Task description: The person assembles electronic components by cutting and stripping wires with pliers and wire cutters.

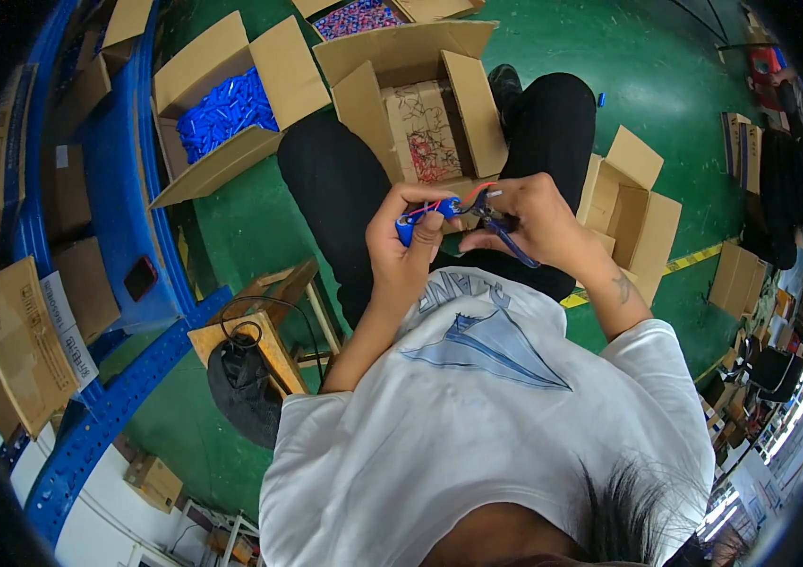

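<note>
The left hand (401, 241) is curled shut around a small blue cylindrical battery pack with red and dark wires (425, 214), thumb laid over its front and fingers wrapped behind. The pack is a short, glossy blue piece, lying roughly level, with thin wires running off its right end toward the other hand. The right hand (529, 222) is closed around a pair of small cutting pliers with dark blue handles (501, 227); the handles slope down from the fist and the tip points left, meeting the wires just beside the pack. Whether the pliers' tip is closed on a wire is too small to tell. Both hands are held close together above the person's lap, nearly touching.

Just beyond the hands, between the knees in black trousers, stands an open brown cardboard box holding a tangle of red and dark wired parts (425, 128). Further out and to the left of the left hand is another open cardboard box filled with loose blue cylinders (227, 109). To the right of the right hand sits an empty open cardboard carton (633, 213). Below and left of the left hand is a low wooden stool (264, 326) with a dark cap and a black cable (241, 383) on it. The floor is painted green concrete (666, 76), with blue metal racking (123, 189) along the far left carrying flattened cartons.
</note>
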The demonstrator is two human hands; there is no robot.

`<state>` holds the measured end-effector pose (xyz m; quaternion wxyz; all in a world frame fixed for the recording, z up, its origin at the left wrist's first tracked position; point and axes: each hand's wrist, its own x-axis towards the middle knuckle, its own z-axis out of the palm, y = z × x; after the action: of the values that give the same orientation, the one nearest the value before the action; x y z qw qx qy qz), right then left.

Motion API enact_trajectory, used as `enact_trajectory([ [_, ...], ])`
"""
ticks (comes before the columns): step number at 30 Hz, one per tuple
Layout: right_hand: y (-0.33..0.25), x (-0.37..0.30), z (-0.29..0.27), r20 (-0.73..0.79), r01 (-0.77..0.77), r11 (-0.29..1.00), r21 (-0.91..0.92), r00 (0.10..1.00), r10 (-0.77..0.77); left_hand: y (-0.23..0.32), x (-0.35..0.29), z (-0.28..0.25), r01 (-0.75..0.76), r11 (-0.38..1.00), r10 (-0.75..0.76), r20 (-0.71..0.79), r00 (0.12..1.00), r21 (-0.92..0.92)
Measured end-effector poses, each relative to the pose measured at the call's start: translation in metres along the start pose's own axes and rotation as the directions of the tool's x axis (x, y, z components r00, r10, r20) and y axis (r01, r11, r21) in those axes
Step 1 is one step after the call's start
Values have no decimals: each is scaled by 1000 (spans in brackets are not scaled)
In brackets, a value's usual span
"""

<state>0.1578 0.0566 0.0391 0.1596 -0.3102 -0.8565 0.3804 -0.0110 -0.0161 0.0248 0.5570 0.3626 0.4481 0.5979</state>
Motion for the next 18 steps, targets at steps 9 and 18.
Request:
enact_trajectory([
  [9,4,11,-2,171,16,906,423,981,-97,-8,2,-4,10,981,-3,38,999,-194],
  [18,13,11,10,387,-257,622,740,918,-80,-17,7,2,20,892,35,114,993,-452],
])
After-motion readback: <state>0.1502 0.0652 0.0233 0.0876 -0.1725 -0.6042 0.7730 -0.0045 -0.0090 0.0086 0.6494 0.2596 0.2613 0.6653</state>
